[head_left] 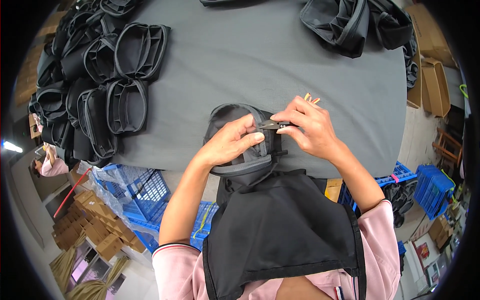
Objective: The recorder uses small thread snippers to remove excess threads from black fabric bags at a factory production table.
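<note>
One half-curled right hand (314, 128) around snips (273, 124)

The head-worn fisheye camera looks steeply down, close above the left hand (231, 142), right hand (312, 129) and table (225, 60), bending straight edges rimward.

Table: broad top under a smooth grey covering (240, 62), lightly creased, with rounded near corners.
Left side: crowded heap of black zip pouches (95, 75), some stacked on others, several unzipped with mouths up and inner dividers showing.
Far edge: one black item (227, 2) near the middle, only a strip in view.
Far right: black pouches (345, 25) close together.
Near edge: open black pouch (245, 167) with grey zip trim, its near end past the tabletop.
</note>
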A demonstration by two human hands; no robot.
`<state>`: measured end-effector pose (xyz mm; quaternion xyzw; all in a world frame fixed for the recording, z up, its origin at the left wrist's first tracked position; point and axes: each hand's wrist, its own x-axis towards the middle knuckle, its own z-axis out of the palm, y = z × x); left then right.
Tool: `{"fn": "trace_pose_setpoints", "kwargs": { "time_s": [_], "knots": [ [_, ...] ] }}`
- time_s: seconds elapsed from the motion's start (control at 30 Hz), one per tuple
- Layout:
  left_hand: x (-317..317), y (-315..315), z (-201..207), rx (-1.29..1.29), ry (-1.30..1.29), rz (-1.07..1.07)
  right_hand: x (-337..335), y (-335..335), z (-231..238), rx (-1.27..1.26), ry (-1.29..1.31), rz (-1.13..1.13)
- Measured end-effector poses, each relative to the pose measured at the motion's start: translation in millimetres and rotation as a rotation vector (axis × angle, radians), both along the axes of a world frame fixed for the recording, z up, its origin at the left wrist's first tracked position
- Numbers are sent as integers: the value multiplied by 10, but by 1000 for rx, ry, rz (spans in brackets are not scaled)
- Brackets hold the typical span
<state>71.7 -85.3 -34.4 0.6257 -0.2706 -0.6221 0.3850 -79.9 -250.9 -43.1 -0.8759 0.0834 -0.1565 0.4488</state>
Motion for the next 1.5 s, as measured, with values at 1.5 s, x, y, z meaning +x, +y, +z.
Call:
{"fn": "trace_pose_setpoints", "kwargs": {
  "time_s": [1.5],
  "knots": [
    [1316, 320, 1449, -458, -400, 719, -88, 167, 346, 659, 44, -466]
  ]
}}
